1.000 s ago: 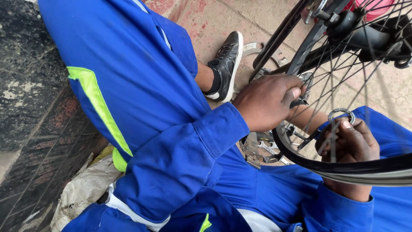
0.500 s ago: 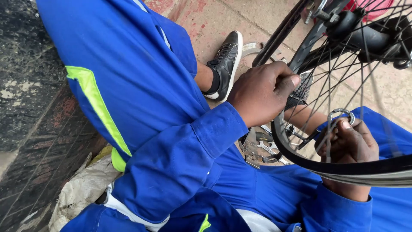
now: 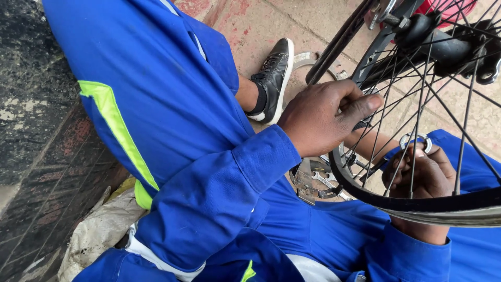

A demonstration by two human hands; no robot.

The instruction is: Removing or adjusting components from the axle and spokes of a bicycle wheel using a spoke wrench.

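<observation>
Paved reddish ground (image 3: 261, 26) lies under a seated person in blue coveralls. Nearest, the right hand (image 3: 422, 180) is closed on a ring spanner (image 3: 416, 142) behind the spokes. The left hand (image 3: 326, 117) is curled around the bicycle wheel (image 3: 443, 203)'s rim. The wheel is judged stiff and light, with thin bendable spokes; the rim is the safest grip.

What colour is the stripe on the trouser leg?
Bright yellow-green stripe on the blue fabric trouser leg; shows best in the head view.

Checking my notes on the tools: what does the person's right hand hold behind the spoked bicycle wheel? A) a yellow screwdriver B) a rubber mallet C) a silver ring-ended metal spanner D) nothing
C: the right hand grips a silver ring-ended metal spanner, its ring showing above the fingers behind the spoked bicycle wheel.
</observation>
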